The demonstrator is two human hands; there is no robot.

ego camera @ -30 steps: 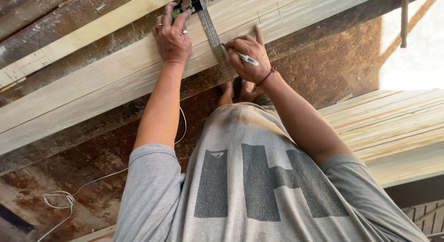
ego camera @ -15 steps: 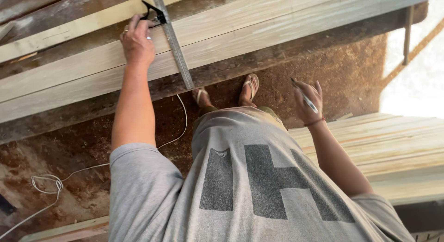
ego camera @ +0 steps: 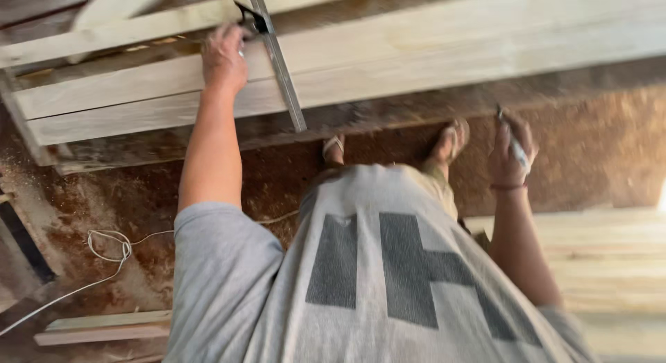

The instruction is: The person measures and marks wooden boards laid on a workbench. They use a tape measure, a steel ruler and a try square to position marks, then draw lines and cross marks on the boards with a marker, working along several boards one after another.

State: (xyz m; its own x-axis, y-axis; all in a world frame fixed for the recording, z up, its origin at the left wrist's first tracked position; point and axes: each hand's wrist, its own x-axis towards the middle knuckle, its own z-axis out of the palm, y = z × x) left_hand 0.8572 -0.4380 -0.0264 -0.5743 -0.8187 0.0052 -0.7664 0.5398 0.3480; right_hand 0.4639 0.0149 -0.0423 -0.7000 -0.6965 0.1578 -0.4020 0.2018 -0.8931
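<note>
Nearest to me is the grey T-shirt (ego camera: pixel 374 280) with dark block shapes on the chest, filling the lower frame. Right hand (ego camera: pixel 510 151) hangs out from the body, above the dirt floor, grip closed around a pen or marker (ego camera: pixel 517 149), tip pointing up; blurred, so I can't tell which kind. A red band sits on that wrist. Past the shirt I see two feet in sandals (ego camera: pixel 454 137) on the reddish sawdust floor (ego camera: pixel 139 196), standing just under the near edge of the boards. A white cord (ego camera: pixel 104 242) loops on the floor to the left, and a loose wood strip (ego camera: pixel 104 327) lies at lower left. Farther out, left hand (ego camera: pixel 223 58) reaches to the pale wood plank (ego camera: pixel 430 54), fingers curled closed at the dark handle of a metal square (ego camera: pixel 277 65). The square's steel blade lies across the plank, slanted, its end poking past the near edge of the lower board. More boards stack behind it, top left. At right, a lighter stack of planks (ego camera: pixel 610 252) sits beside my right arm.
</note>
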